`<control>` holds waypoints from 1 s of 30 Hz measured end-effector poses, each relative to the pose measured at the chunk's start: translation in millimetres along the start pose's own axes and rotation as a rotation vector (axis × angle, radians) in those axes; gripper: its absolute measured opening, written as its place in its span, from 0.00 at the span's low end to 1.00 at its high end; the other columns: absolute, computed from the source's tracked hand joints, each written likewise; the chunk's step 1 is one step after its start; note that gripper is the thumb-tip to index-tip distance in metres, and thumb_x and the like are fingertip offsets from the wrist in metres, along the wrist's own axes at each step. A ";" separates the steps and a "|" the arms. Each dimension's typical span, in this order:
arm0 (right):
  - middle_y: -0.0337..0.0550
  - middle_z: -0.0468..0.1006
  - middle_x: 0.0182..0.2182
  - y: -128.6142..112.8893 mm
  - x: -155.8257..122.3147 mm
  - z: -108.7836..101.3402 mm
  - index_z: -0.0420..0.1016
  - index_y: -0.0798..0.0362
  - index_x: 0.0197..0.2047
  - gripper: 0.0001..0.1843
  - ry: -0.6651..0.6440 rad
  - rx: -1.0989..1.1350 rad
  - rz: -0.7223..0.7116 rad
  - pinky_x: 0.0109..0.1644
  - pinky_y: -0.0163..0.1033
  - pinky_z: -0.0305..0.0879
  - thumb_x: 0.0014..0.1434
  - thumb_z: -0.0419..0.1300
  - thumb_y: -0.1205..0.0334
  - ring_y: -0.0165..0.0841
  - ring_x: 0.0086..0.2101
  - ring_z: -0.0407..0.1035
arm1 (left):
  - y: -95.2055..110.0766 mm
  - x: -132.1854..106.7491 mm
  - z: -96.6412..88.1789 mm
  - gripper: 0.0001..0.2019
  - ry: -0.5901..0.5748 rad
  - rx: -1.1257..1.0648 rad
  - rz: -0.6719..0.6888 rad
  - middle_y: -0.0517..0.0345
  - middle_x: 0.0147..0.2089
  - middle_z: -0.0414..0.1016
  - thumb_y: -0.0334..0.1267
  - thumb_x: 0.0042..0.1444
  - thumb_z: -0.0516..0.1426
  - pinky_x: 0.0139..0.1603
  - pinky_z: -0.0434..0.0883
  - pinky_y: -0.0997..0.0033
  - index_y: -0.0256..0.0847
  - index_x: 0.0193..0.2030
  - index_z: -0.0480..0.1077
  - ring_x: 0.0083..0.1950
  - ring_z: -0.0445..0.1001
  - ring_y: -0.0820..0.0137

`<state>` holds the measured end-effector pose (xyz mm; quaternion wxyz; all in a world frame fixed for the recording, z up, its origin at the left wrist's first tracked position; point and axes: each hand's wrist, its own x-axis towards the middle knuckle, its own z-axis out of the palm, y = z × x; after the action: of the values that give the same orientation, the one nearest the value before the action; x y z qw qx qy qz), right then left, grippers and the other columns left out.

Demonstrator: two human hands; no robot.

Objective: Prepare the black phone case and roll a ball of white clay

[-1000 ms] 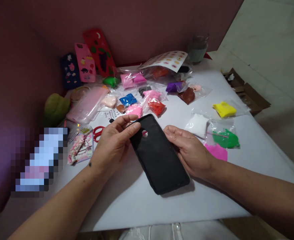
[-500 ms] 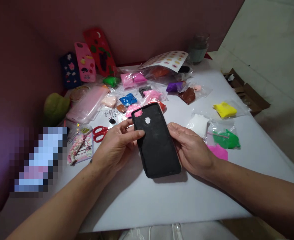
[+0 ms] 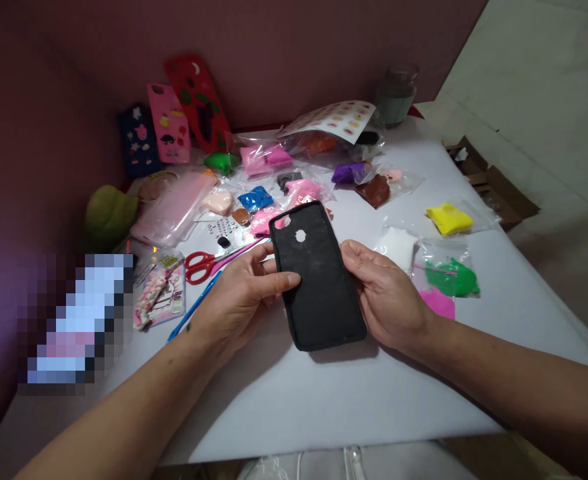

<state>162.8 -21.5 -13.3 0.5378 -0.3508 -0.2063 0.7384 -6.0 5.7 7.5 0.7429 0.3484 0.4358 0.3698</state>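
Two hands hold a black phone case just above the white counter, in the middle of it. The case shows its back, with a small round hole near the top. The left hand grips the left edge, with the thumb lying across the back. The right hand grips the right edge, fingers curled round it. Red scissors and a blue pen lie just beside the left hand. Near the right hand sit little bags of clay: white clay, green clay and yellow clay. More bright bags lie behind the case. A pink phone case leans on the wall at the back.
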 end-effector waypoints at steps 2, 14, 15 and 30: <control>0.37 0.67 0.28 0.0 0.2 0.0 0.66 0.54 0.31 0.14 -0.016 -0.001 0.006 0.34 0.33 0.64 0.60 0.64 0.56 0.28 0.29 0.62 | 0.7 -0.1 0.1 0.27 0.023 -0.001 0.009 0.50 0.44 0.83 0.26 0.45 0.68 0.47 0.77 0.68 0.36 0.54 0.72 0.42 0.82 0.64; 0.35 0.60 0.25 0.3 -2.4 -2.6 0.62 0.53 0.29 0.18 -0.064 -0.124 -0.031 0.29 0.32 0.53 0.62 0.64 0.53 0.27 0.26 0.54 | -4.7 -1.7 -10.3 0.28 0.263 0.557 0.622 0.56 0.53 0.73 0.35 0.50 0.69 0.54 0.71 0.65 0.52 0.58 0.69 0.57 0.70 0.63; 0.35 0.60 0.25 0.9 -2.8 -3.3 0.61 0.53 0.29 0.18 -0.079 -0.141 -0.043 0.28 0.33 0.52 0.63 0.63 0.53 0.27 0.25 0.54 | -5.0 -4.4 -10.3 0.25 0.276 0.714 0.784 0.56 0.54 0.72 0.34 0.51 0.68 0.56 0.69 0.63 0.53 0.55 0.72 0.58 0.69 0.62; 0.36 0.61 0.28 7.2 -15.6 -2.5 0.61 0.51 0.33 0.17 -0.213 -0.399 -0.116 0.33 0.34 0.55 0.68 0.57 0.50 0.28 0.29 0.54 | -2.6 -22.8 4.0 0.04 0.139 1.074 1.024 0.60 0.32 0.73 0.36 0.55 0.65 0.44 0.64 0.61 0.52 0.35 0.78 0.36 0.68 0.66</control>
<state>162.7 -38.8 -15.2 0.4743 -0.3578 -0.4236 0.6838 -9.6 -15.8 15.6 0.1758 0.7987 0.3860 0.4269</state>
